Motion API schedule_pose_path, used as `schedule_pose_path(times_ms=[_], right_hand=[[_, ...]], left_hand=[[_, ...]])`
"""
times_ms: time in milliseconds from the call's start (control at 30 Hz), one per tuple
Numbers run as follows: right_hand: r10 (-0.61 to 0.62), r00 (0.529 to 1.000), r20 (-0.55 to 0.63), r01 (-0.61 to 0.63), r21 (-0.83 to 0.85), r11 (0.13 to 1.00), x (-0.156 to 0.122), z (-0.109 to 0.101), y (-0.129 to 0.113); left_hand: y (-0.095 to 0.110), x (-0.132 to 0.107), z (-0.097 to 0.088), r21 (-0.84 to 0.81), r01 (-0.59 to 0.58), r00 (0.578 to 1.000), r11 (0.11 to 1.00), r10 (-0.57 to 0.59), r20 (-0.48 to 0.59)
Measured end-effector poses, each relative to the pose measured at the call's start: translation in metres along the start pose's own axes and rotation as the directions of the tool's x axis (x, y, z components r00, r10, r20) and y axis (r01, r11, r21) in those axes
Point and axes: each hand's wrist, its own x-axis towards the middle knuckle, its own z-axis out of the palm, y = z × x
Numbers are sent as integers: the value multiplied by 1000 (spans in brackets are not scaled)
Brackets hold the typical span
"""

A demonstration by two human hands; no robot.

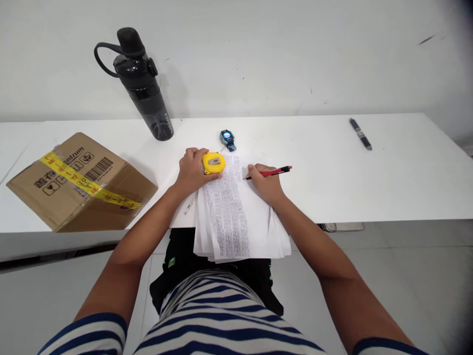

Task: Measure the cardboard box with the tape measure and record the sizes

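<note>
Gripping a slim red-and-black pen (275,172), R hand (266,185) rests on right side of handwritten white paper sheets (258,222), which overhang near edge of white table (325,167). L hand (192,170) is curled round a rounded yellow tape measure (214,163) w/ grey clip, at sheets' far-left corner.

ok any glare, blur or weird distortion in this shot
Head view, lighting: soft and fairly even, with a faint shadow on the wall beside the black bottle; head view, edges: dark in the upper right corner, and the bottle leans outward, probably from a wide lens; head view, detail: writing on the papers is unreadable, while the yellow tape measure looks fairly crisp.
</note>
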Motion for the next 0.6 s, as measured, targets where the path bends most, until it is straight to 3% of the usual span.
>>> schedule_pose_path(times_ms=[233,367,533,600], right_hand=[[18,999,26,-18,-2,1000,3,0,7],[-37,997,71,40,-44,998,0,2,7],[-217,973,-78,177,-352,919,1,7,8],[-247,966,-72,187,-464,866,6,7,9]], left_hand=[[-4,0,2,3,4,1000,1000,-4,-3],[-5,-1,3,13,-6,1000,1000,6,-12],[-5,-6,-6,46,-17,1000,999,16,23],[-5,-8,-13,46,-35,998,998,32,61]])
